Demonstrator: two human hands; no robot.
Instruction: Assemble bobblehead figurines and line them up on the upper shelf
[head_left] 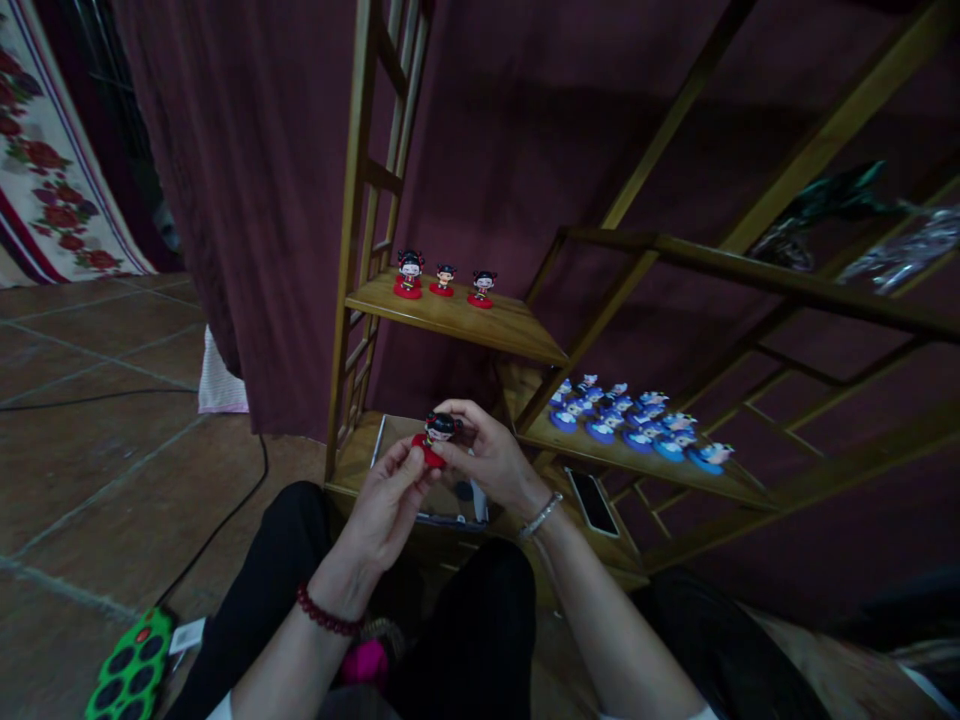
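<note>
Between my two hands is a small figurine [438,430] with black hair and a red round base. My left hand [391,497] pinches the red base from the left, thumb on top. At the figurine's right side, my right hand [487,455] has its fingers closed round the head and body. Directly beneath them lies an open white box [386,432] on the lower wooden shelf; my hands hide much of its inside. Similar figurines on red bases, a left one [409,274], a middle one [443,279] and a right one [482,288], stand on the shelf above.
Several blue-and-white figurines [604,425] stand in rows on the right shelf [720,480]. A phone [592,501] lies on a lower board. Wooden posts [349,240] and slanting bars frame the shelves. A green power strip [133,668] with a black cable [217,535] lies on the floor.
</note>
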